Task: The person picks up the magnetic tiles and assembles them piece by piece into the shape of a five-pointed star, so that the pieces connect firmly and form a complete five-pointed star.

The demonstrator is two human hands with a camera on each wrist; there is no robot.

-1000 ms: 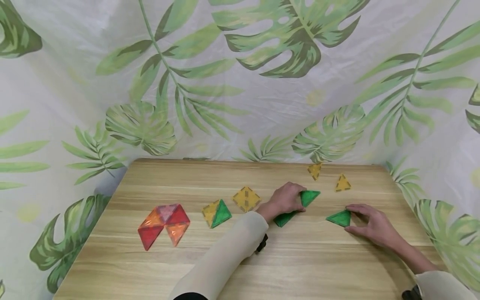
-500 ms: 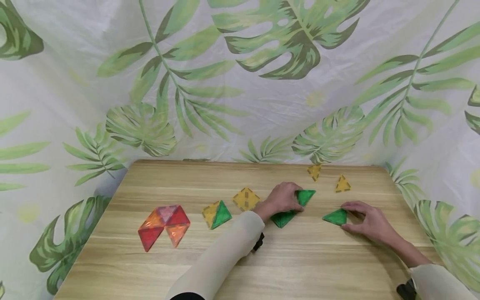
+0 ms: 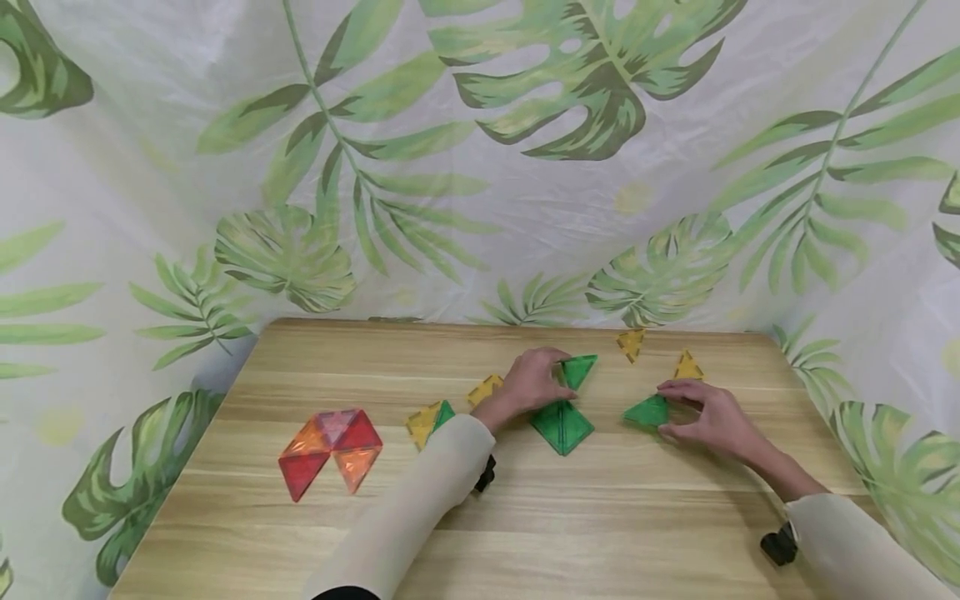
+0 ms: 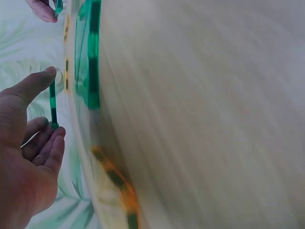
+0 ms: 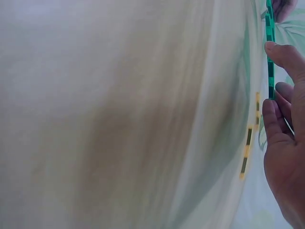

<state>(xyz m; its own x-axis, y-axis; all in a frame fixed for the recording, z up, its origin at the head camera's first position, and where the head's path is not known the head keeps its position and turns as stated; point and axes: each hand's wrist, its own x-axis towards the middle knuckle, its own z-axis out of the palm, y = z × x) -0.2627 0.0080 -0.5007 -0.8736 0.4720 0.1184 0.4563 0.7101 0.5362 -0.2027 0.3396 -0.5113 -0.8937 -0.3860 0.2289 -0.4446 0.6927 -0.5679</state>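
Note:
In the head view my left hand (image 3: 528,382) pinches a green triangular magnetic tile (image 3: 579,371) by its left side. The left wrist view shows that same tile (image 4: 53,102) edge-on between thumb and fingertips. Just below it on the table lie two green triangular tiles (image 3: 562,429), side by side as a kite shape. My right hand (image 3: 708,418) holds another green triangular tile (image 3: 648,412) between thumb and fingers, its tip pointing left toward the pair. Seen from the right wrist, this tile (image 5: 270,71) is also edge-on.
Further left, red, orange and pink tiles (image 3: 303,473) form a partial ring. A yellow tile (image 3: 422,422) and a green one lie partly behind my left sleeve, with more yellow (image 3: 483,389) by the wrist. Two yellow triangles (image 3: 630,344) (image 3: 687,365) lie near the table's (image 3: 600,533) back edge.
Both hands have moved left with their green tiles, the left one also farther back. The green pair on the table, partly covered before, now shows more fully.

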